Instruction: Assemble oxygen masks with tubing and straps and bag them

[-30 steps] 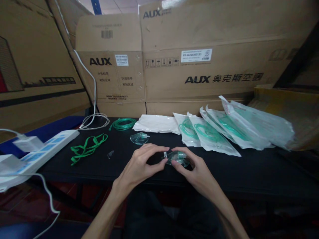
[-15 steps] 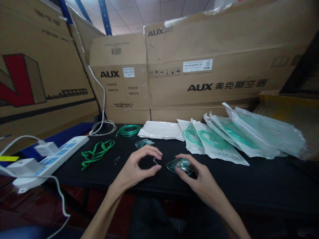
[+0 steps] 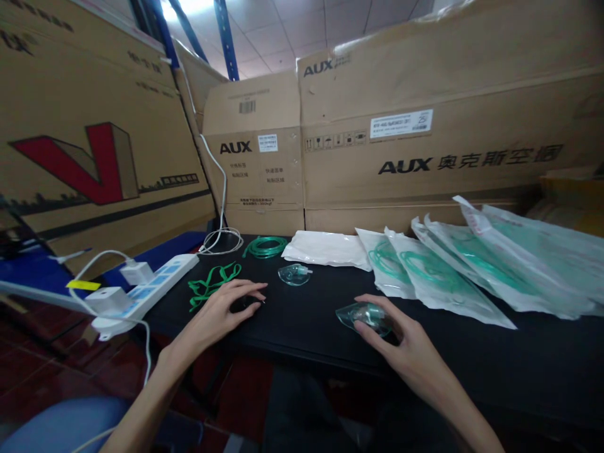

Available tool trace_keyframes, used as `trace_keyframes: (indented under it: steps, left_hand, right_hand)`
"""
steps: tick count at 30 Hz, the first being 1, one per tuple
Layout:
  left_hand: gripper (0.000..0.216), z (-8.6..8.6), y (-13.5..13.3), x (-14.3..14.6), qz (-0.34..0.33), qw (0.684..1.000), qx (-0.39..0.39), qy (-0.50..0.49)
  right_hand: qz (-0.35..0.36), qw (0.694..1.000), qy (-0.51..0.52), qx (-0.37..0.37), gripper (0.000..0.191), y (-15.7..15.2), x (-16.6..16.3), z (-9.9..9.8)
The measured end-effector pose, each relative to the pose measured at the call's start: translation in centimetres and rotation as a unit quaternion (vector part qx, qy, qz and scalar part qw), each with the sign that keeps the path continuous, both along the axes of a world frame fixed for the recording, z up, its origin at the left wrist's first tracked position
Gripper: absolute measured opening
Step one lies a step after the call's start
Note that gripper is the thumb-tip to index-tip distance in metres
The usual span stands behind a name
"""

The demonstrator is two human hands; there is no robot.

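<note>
My right hand (image 3: 406,345) rests on the black table (image 3: 306,324), its fingers curled around a clear plastic face mask with a green connector (image 3: 364,314). My left hand (image 3: 219,309) lies low over the table to the left, beside a green elastic strap (image 3: 210,283). Its fingers reach forward with the thumb underneath, closed around something small and dark that I cannot make out. A second clear mask (image 3: 293,274) lies further back between the hands.
A coil of green tubing (image 3: 265,246) and a white pouch (image 3: 325,248) lie at the back. Several sealed bags with green tubing (image 3: 425,270) fan out to the right. A white power strip with plugs (image 3: 146,286) sits left. Large cardboard cartons (image 3: 425,157) wall the table.
My left hand drew away from the mask with a thin metal strip, then moved left and down beside the green strap. My right hand stays on the mask. The view shifted left.
</note>
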State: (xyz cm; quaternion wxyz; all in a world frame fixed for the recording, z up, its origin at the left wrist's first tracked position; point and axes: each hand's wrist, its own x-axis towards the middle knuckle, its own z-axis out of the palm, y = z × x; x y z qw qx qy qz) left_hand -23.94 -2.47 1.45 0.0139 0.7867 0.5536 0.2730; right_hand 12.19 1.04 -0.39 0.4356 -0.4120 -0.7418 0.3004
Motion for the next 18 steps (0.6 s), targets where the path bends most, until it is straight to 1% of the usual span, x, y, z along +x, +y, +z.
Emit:
trace_keyframes:
  steps: [4,7,11,15,18]
  left_hand:
    - [0.035,-0.4,-0.2,-0.2,0.023,1.0,0.014,-0.011]
    - [0.036,-0.3,-0.4,-0.1,0.036,0.999,0.028,-0.001]
    - [0.029,0.4,-0.3,0.1,0.048,0.996,0.039,0.057]
    - [0.019,0.8,0.1,0.6,0.063,0.991,0.02,0.115]
    - [0.019,1.0,0.3,0.9,0.082,0.987,0.008,0.138]
  right_hand:
    - [0.006,1.0,-0.007,-0.003,0.034,-0.1,0.0,0.2]
    - [0.004,1.0,-0.015,-0.009,0.035,-0.1,0.0,0.2]
    - [0.007,1.0,-0.019,-0.015,0.036,-0.1,0.0,0.2]
    - [0.009,1.0,-0.017,-0.024,0.038,-0.1,0.1,0.1]
    - [0.007,0.999,-0.022,-0.029,0.038,-0.1,0.1,0.1]
